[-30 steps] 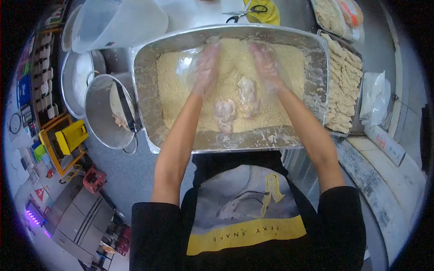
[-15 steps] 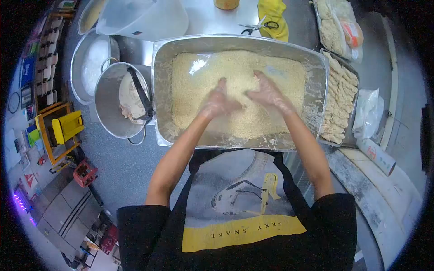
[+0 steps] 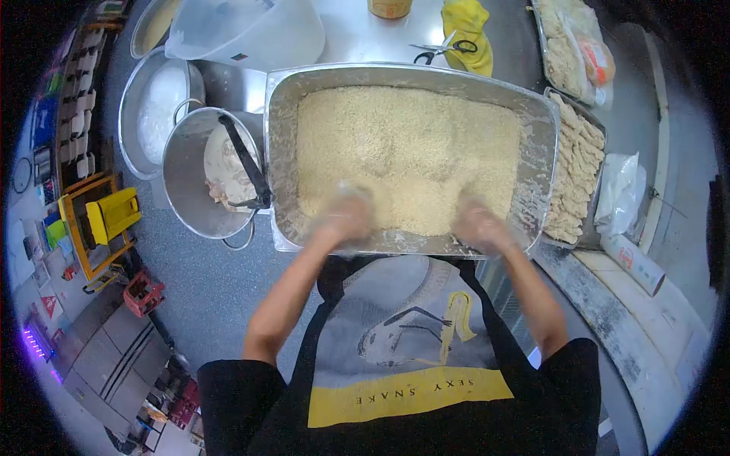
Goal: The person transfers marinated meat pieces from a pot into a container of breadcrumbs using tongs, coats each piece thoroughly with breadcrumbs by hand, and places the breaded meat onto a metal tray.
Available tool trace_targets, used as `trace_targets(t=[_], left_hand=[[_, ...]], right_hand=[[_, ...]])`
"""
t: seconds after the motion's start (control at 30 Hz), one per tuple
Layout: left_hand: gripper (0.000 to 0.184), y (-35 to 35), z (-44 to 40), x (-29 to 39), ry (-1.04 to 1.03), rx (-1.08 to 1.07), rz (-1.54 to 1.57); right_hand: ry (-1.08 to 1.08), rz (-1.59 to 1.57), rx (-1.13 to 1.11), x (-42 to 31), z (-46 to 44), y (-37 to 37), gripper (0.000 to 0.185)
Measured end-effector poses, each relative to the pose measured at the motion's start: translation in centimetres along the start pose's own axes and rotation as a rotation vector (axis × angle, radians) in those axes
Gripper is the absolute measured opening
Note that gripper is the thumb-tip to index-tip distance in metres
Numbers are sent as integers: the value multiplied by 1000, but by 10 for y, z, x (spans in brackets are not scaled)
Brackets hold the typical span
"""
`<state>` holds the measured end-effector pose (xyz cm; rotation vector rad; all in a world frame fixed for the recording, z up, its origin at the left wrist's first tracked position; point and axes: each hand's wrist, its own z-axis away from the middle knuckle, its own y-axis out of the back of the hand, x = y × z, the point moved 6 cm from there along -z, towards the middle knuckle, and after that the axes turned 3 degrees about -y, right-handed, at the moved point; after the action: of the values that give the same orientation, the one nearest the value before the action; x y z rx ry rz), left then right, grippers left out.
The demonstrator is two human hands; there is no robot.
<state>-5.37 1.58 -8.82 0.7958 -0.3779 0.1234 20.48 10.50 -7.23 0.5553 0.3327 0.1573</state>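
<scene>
A deep metal pan (image 3: pixel 536 194) in front of me holds a wide bed of pale yellow breading crumbs (image 3: pixel 395 125). My left hand (image 3: pixel 346 214) is at the near left part of the crumbs, smeared by motion. Near the front right of the pan is my right hand (image 3: pixel 480 223), also blurred, with its fingers pointing into the crumbs. Both hands seem to wear thin clear gloves. Whether the fingers hold anything does not show. Shallow ridges and hollows mark the crumb surface between and beyond the hands.
Left of the pan stands a metal pot (image 3: pixel 182 178) with pale coated pieces and black-handled tongs (image 3: pixel 247 163). Behind it is a bowl of white powder (image 3: pixel 163 102). Scissors (image 3: pixel 445 49) lie by a yellow cloth (image 3: pixel 468 30). At right, a tray holds breaded pieces (image 3: pixel 574 171).
Both hands have drawn back from the middle of the crumbs toward the pan's near side and moved farther apart. The crumb surface is reshaped. The view has shifted slightly.
</scene>
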Motion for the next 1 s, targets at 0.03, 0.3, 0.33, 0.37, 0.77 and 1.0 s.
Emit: trace_targets(t=[0.03, 0.3, 0.33, 0.37, 0.77, 1.0], left_hand=[[43, 6, -7, 11, 2, -4, 2], [28, 59, 11, -50, 334, 55, 463], [27, 47, 5, -55, 283, 99, 289], [26, 32, -4, -60, 236, 152, 120], [49, 85, -34, 26, 12, 194, 785], [61, 129, -68, -12, 2, 835, 42]], right_hand=[[47, -92, -128, -21, -1, -9, 54], [338, -381, 79, -55, 0, 40, 49], [214, -192, 79, -27, -3, 36, 41], [95, 6, 78, -4, -9, 34, 35], [178, -894, -52, -11, 5, 19, 57], [447, 24, 969, -52, -66, 106, 55]])
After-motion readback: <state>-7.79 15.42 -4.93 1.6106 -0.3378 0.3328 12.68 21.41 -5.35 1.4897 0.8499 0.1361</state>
